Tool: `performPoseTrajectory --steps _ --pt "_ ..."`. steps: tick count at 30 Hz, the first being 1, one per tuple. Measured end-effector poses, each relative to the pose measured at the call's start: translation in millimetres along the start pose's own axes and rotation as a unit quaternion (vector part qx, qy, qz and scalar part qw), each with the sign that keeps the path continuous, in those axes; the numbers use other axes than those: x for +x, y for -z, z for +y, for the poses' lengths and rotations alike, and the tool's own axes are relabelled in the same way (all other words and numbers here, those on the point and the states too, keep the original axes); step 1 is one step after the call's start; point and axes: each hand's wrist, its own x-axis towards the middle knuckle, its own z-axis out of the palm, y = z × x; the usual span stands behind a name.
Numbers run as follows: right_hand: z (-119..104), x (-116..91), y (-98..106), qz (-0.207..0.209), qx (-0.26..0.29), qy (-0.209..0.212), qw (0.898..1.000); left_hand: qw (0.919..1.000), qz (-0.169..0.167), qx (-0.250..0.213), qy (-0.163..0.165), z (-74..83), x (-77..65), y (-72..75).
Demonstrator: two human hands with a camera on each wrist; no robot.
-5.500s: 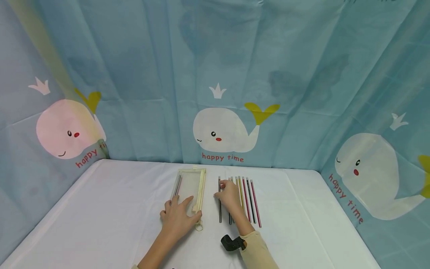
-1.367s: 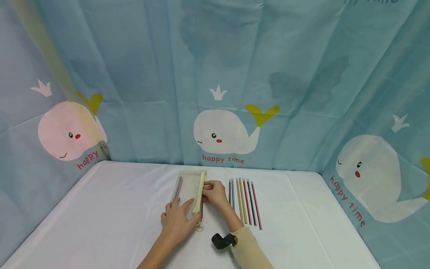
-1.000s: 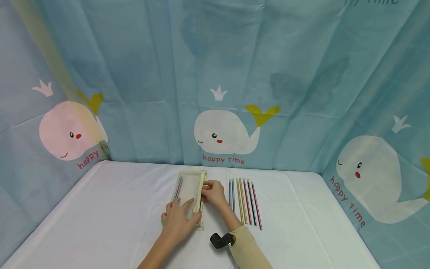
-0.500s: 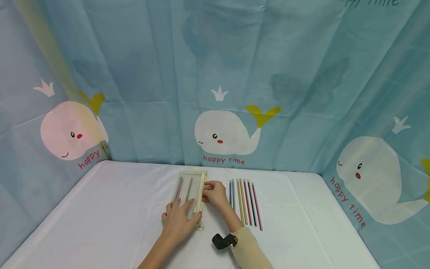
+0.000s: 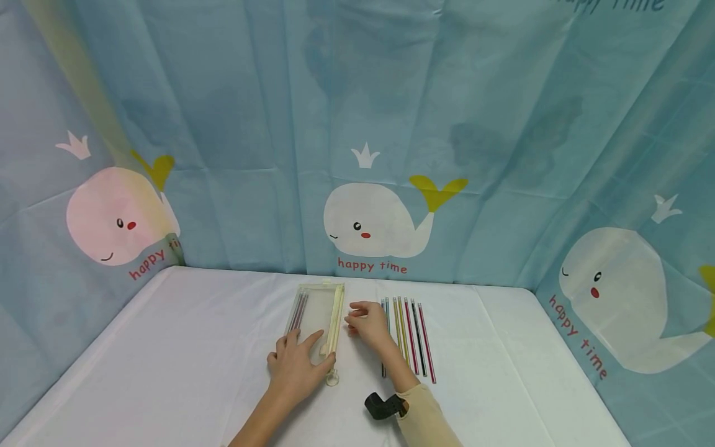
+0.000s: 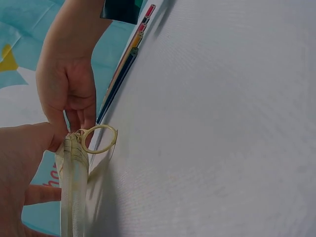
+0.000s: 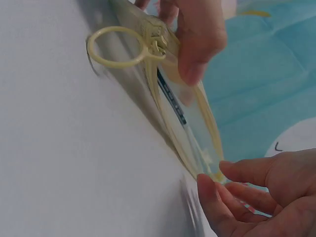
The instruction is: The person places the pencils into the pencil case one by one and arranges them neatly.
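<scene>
1. One more pencil [image 5: 304, 308] now lies inside the pouch [image 5: 336, 310], at its left: that one's stowed.
2. My left hand [image 5: 296, 366] spreads over it.
3. My empty right hand [image 5: 370, 324], loosely bent, has left the pouch, towards loose pencils [image 5: 411, 332].

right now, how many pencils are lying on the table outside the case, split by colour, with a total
Red pencils: 2
Yellow pencils: 2
Light blue pencil: 1
Dark pencils, black or navy: 2
Total: 7

The left hand [image 6: 22, 165] touches a cream-edged pouch [image 6: 74, 197], pencils [image 6: 117, 85] beyond.
</scene>
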Motion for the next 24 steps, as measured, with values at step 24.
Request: performPoseTrajectory --steps 24 --pt "0.2 -10.5 49.2 0.090 -0.141 0.018 0.986 1.0000 -0.003 -0.006 0.000 2.8 5.2 0.4"
